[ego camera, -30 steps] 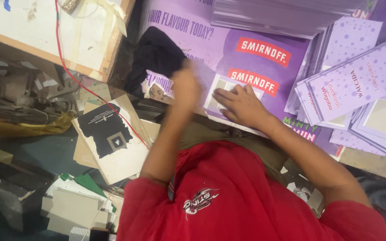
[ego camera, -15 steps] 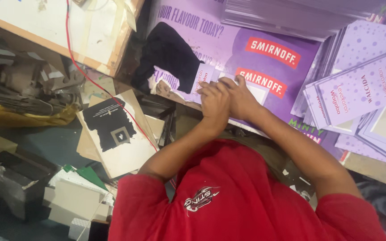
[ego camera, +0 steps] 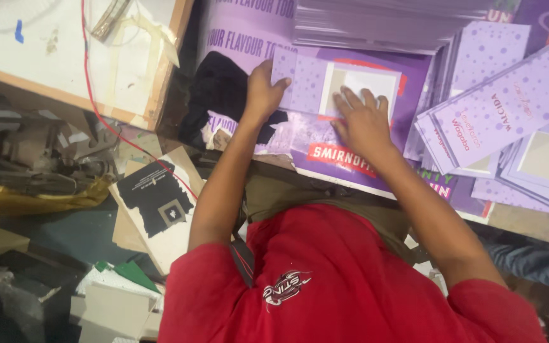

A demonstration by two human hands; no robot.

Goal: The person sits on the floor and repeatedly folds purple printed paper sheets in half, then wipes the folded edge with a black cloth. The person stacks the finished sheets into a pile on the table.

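Observation:
A purple dotted card [ego camera: 303,89] with a white square panel lies flat on a purple printed poster [ego camera: 357,166]. My left hand [ego camera: 263,90] grips the card's left edge, thumb on top. My right hand [ego camera: 362,119] lies flat with fingers spread, pressing on the white panel and the card's lower edge. Both forearms reach out from my red shirt [ego camera: 325,279].
Several loose purple cards [ego camera: 503,114] are heaped at the right, with a tall stack of sheets [ego camera: 389,22] beyond the card. A black cloth [ego camera: 220,95] lies left of my left hand. A wood-edged white board [ego camera: 96,57], a red wire [ego camera: 106,127] and a black-and-white card [ego camera: 157,200] are at the left.
My hands were clasped together over the poster half a second ago. They have since moved apart and now rest on the purple card, which lies flat.

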